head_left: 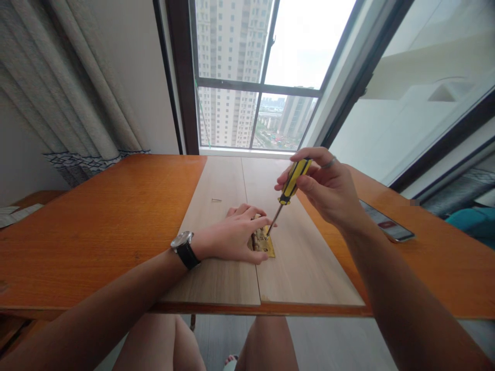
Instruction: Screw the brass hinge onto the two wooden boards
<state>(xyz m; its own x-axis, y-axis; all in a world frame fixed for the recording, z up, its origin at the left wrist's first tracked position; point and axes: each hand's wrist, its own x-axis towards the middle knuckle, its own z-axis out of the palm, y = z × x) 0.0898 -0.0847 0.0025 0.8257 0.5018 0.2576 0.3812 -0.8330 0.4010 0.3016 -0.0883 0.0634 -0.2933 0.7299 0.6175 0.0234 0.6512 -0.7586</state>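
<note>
My right hand (325, 185) grips a screwdriver (296, 180) by its yellow and black handle. Its metal shaft slants down to the left, and the tip meets a brass-coloured hinge (269, 247). My left hand (242, 234), wearing a watch, holds the hinge down, thumb at the near side and fingers bent over the far side. Part of the hinge is hidden under that hand. Beneath it, two pale wooden boards (305, 273) lie side by side, and the hinge sits by their seam. Whether a screw is under the tip is too small to tell.
A loose screw (216, 200) lies on the left board, beyond my left hand. On the orange wooden table (116, 232), a phone (386, 221) rests beside my right forearm. A window (259, 87) stands behind the table, with a grey curtain (73, 77) at the left.
</note>
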